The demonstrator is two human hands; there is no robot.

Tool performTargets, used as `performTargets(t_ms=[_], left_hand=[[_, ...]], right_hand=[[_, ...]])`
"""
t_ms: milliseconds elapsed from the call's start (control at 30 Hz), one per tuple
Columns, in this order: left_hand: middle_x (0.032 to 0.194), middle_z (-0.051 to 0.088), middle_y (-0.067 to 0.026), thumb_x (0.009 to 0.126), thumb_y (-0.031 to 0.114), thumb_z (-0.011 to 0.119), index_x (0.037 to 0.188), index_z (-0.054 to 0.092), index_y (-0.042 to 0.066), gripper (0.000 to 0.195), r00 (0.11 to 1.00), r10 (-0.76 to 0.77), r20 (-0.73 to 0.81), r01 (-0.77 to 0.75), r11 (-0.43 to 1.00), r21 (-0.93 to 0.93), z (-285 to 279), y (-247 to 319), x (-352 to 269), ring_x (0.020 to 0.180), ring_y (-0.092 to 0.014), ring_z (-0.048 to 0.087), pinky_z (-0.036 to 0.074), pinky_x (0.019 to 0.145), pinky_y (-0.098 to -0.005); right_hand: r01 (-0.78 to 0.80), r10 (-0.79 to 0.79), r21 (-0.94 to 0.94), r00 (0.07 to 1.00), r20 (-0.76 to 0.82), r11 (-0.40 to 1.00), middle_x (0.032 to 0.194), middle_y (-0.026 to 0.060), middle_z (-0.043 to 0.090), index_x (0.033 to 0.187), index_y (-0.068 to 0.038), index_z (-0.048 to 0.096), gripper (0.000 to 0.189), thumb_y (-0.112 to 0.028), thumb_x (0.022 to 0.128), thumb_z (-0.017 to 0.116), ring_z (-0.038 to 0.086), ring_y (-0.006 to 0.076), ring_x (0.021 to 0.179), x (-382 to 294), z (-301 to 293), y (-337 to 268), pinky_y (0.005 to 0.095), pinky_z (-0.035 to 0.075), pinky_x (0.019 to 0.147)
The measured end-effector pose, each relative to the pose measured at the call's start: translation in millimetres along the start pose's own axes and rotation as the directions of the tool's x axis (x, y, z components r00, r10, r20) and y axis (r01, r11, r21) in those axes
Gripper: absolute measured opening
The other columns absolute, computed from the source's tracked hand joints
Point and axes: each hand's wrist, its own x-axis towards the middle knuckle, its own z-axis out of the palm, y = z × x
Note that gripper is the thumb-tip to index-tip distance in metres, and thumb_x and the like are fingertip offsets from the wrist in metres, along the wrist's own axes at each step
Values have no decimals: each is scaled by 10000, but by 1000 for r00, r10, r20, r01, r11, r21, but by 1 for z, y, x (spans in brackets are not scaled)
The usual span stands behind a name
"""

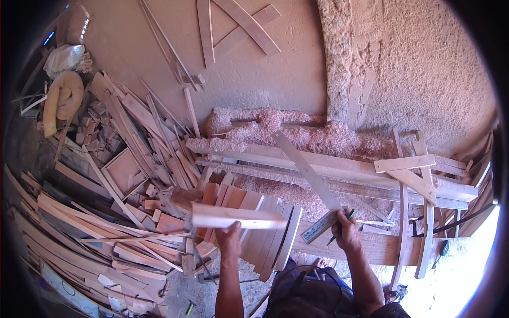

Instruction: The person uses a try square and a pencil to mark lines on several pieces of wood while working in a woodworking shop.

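Observation:
My left hand (229, 237) grips a short pale wooden board (238, 217), slightly blurred, held level above a row of wooden boards (262, 238) standing side by side. In my right hand (346, 230) is a try square, its long metal blade (306, 171) pointing up and left and its stock (319, 227) angled down and left. A green and dark pen or pencil (350, 215) is held between the fingers of the same hand. The square and the board are apart.
Long beams (326, 165) with heaped wood shavings (278, 131) lie along the wall. Crossed wooden strips (403, 222) rest over them at right, near a green tape measure (444, 248). Offcuts and strips (135, 254) pile up at left, beside a rolled yellowish hose (65, 97).

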Motion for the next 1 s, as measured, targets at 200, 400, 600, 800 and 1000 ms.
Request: performTargets(t_ms=[200,400,600,800,1000], left_hand=[[1309,636,-131,853,-87,688,1321,574,15,493,974,-225,-30,187,870,-457,-1,-87,-68,1254,-291,615,497,1123,-436],[895,726,-69,983,77,637,1151,694,25,184,706,-666,242,707,642,-296,-49,-117,-127,781,-171,708,577,690,-284],[1061,683,-99,964,220,717,1286,619,-3,404,994,-108,20,71,773,630,-28,-62,-112,933,-184,658,528,810,-295],[1380,527,-248,748,457,877,1445,474,25,914,820,4,572,-539,338,771,10,-57,-47,1254,-437,519,430,1057,-516],[1462,454,-267,650,665,852,1513,410,62,1142,803,-286,522,-506,134,852,28,-83,-48,1326,-440,467,407,1067,-535]], right_hand=[[-91,90,8,992,87,996,726,0,598,1082,-139,576,98,-220,1040,609,537,85,530,-5,14,51,227,373,427],[-155,185,-216,974,128,964,726,-2,614,1092,-131,590,155,-267,1031,631,530,66,537,-7,13,95,228,365,441],[-109,196,-369,958,208,923,756,2,631,1053,-87,606,166,-250,1031,625,543,81,575,-8,20,119,265,418,501],[-64,135,-303,966,218,951,714,-24,592,1056,-126,613,201,-324,1028,631,491,52,546,-3,26,155,229,357,449],[-115,158,-282,979,132,952,699,-46,568,1066,-117,627,186,-294,1016,654,451,50,532,8,32,159,239,332,450]])
